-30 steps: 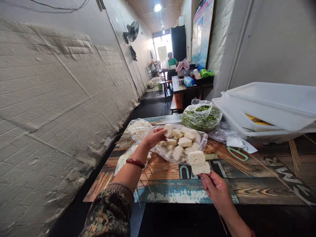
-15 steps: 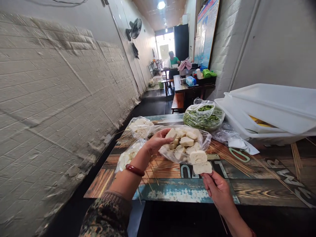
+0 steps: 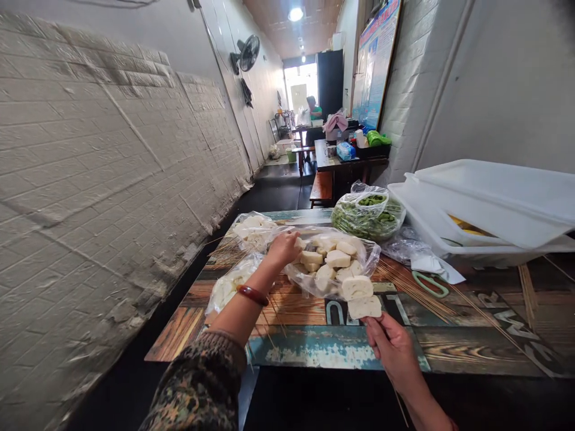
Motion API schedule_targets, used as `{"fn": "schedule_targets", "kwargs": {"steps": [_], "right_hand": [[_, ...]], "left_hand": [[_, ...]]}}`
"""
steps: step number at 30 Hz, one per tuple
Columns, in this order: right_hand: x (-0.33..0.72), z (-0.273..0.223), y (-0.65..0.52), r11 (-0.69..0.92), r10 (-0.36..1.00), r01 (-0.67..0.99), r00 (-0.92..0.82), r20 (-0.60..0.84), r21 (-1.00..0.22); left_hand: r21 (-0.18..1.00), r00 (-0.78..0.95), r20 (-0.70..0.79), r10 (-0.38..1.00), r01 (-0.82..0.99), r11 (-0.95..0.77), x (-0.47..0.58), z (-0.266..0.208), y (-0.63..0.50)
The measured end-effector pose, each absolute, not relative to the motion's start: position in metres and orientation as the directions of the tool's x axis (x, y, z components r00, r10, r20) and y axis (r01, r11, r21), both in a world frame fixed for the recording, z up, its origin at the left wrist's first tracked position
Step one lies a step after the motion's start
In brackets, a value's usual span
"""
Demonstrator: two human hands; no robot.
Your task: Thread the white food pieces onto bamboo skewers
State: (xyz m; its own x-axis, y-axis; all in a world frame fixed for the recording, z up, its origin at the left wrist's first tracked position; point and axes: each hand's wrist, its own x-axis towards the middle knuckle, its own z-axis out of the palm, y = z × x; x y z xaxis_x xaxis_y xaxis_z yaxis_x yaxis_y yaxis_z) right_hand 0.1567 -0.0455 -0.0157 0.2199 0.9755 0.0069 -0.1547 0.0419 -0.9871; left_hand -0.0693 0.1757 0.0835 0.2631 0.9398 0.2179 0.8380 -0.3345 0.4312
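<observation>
My right hand [image 3: 393, 344] is closed round a thin wooden skewer [image 3: 401, 407]. Two pale slices that look like steamed bun [image 3: 364, 306] are threaded on its upper end, one above the other. My left hand [image 3: 284, 248] reaches over the left side of an open clear plastic bag [image 3: 375, 254] full of similar pale pieces [image 3: 338, 259]. Its fingers are curled, and a bit of a pale slice [image 3: 300, 243] shows at the fingertips; the hand hides most of it.
More bags of white pieces [image 3: 256, 227] lie left of my arm. Behind are a bag of green vegetables [image 3: 368, 212] and white plastic bins [image 3: 485, 203]. Loose skewers [image 3: 417, 293] and green-handled scissors [image 3: 430, 284] lie on the table [image 3: 314, 347]. A person [image 3: 314, 109] sits far off.
My left hand has moved left and turned, so the slice it held up in plain view is mostly hidden. My right hand stays nearly still with the skewer.
</observation>
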Motion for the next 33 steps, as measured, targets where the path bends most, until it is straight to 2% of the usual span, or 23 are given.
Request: {"fn": "schedule_targets", "kwargs": {"steps": [3, 6, 10, 17, 23, 33], "right_hand": [[0.159, -0.018, -0.045, 0.041, 0.981, -0.146, 0.192, 0.012, -0.988], [0.161, -0.022, -0.044, 0.03, 0.985, -0.14, 0.173, 0.005, -0.99], [0.162, -0.025, -0.043, 0.022, 0.986, -0.165, 0.167, -0.006, -0.986], [0.163, -0.026, -0.04, 0.017, 0.989, -0.168, 0.146, -0.008, -0.986], [0.163, -0.024, -0.04, 0.024, 0.989, -0.158, 0.146, 0.0, -0.987], [0.164, -0.027, -0.039, 0.029, 0.993, -0.183, 0.121, 0.006, -0.983]], "left_hand": [[0.337, 0.294, 0.218, 0.931, 0.872, -0.354, -0.057, 0.083, 0.174], [0.293, 0.335, 0.192, 0.922, 0.877, -0.38, -0.038, 0.079, 0.172], [0.287, 0.37, 0.132, 0.919, 0.873, -0.393, -0.014, 0.067, 0.175], [0.315, 0.353, 0.128, 0.927, 0.871, -0.376, 0.001, 0.052, 0.19], [0.435, 0.299, 0.2, 0.933, 0.826, -0.358, 0.009, 0.048, 0.19], [0.788, 0.156, 0.247, 0.956, 0.542, -0.292, -0.016, 0.061, 0.173]]}}
